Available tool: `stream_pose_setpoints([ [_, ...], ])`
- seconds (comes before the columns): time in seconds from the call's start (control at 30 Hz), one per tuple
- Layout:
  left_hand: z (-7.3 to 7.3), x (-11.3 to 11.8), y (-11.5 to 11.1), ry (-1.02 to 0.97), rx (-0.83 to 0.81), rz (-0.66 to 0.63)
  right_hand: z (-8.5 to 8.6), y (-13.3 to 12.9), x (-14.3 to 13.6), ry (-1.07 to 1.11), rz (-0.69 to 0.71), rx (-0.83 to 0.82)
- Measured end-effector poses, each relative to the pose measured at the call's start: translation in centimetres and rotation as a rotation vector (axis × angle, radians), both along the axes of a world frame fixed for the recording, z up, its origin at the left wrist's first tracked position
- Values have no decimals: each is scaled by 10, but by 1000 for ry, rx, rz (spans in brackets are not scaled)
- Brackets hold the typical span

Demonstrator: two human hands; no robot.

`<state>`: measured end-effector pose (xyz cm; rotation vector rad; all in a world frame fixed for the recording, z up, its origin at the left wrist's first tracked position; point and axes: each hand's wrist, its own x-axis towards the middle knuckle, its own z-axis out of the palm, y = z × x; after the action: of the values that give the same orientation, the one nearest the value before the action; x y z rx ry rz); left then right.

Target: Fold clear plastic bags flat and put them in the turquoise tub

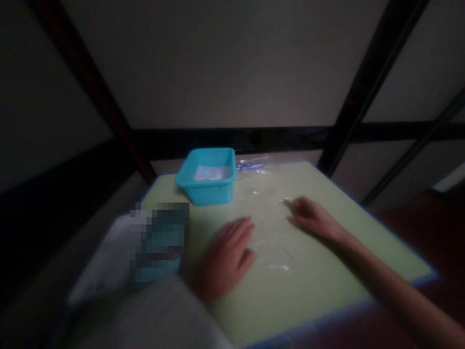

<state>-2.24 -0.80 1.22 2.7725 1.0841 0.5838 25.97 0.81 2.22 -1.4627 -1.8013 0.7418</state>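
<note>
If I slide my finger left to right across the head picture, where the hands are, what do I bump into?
A whitish thing, too blurry to name → the left hand → the clear plastic → the right hand.

Glossy, wrinkled clear plastic film [271, 240] between the left fingers [237, 231] and right fingers [301, 209]; smooth, matt-looking tabletop [290, 300] beneath them; smooth plastic basket [212, 195] beyond the left fingers
</note>
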Motion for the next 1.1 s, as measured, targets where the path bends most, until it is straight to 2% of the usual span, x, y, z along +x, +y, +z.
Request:
stream_pose_setpoints([
  [0.1,-7,-2,5,72,2,35,-1,0,-1,39,34,-36],
  [0.27,-10,-4,7,167,-19,16,2,-2,4,70,51,-88],
  [0.53,-11,-5,7,155,-40,14,7,-4,15,-22,26,-85],
  [0.73,-10,-5,7,148,-55,11,8,-9,21,-213,-29,9],
  [0.87,-8,-4,6,167,-46,24,7,-18,10,-377,-117,185],
  [0.97,-6,-4,5,176,-18,44,-1,-26,-4,-559,-14,295],
  [1.1,-2,4,3,131,14,33,-19,-29,-14,-773,75,311],
])
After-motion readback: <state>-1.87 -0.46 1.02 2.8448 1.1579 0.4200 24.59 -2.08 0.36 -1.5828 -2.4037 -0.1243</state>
